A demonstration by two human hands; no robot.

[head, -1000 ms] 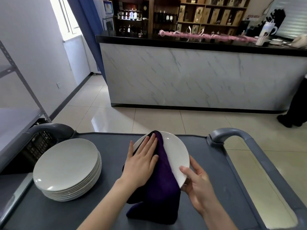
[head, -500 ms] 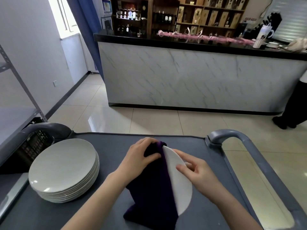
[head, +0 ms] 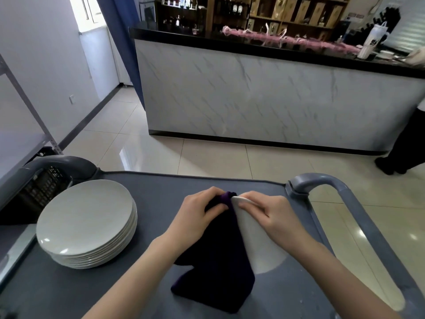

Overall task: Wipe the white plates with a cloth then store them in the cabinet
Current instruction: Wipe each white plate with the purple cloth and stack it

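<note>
- We hold one white plate (head: 258,246) up on its edge over the middle of the grey cart (head: 158,194) top, nearer the right side, tilted so that its pale face turns to the right
- Our right hand (head: 274,218) grips the plate at its upper rim, fingers curled along the edge and the thumb laid on the face
- Our left hand (head: 199,218) has its fingers bunched and pinching the purple cloth (head: 218,263) against the top of the same rim, just beside the right hand's fingertips
- The cloth hangs from that pinch down the plate's left face and its lower folds lie on the cart top towards the near edge
- We cannot tell whether the plate's bottom edge touches the cart top or sits just above it
- A stack of white plates (head: 86,221) lies flat near the left edge of the cart, well apart from the held plate
- A curved grey handle (head: 322,180) rises at the far right corner of the cart, and another handle (head: 64,162) at the far left corner
- Past the left edge we see a black crate (head: 39,189) under a metal rack (head: 30,111)
- Across the tiled floor (head: 207,157) stands a marble-fronted counter (head: 276,100) with a dark top, carrying a pink ribbon-like strip (head: 287,40) and a white cup (head: 372,42)
- A person in dark clothes (head: 407,143) is partly in view at the right end of the counter
</note>
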